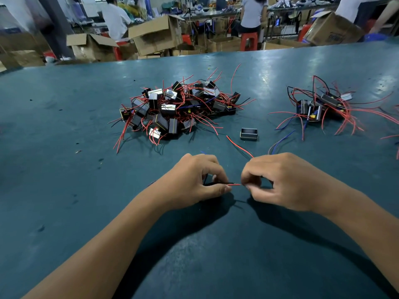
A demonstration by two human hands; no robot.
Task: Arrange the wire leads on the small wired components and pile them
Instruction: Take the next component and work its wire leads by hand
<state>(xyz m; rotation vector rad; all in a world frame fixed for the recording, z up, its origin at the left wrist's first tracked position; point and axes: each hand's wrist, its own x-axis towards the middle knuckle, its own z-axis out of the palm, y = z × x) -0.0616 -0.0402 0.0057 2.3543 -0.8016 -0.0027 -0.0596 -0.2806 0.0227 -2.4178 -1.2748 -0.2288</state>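
Wire leads [234,184] of one component pinched between left hand [195,180] and right hand [280,180]; large pile [179,108] at 12 o'clock seemingly unsorted, small pile [323,106] at 2 o'clock

hands [235,182]: 2 | component piles [179,108]: 2 | loose single component [249,134]: 1 | seated workers [115,17]: 2

No readable text anywhere. The tilted brown cardboard box [333,29] at the far right, beyond the dark teal table [64,126], carries blue print on its side (too blurred to make out). Other brown cardboard boxes [155,34] left of it show no legible marks.
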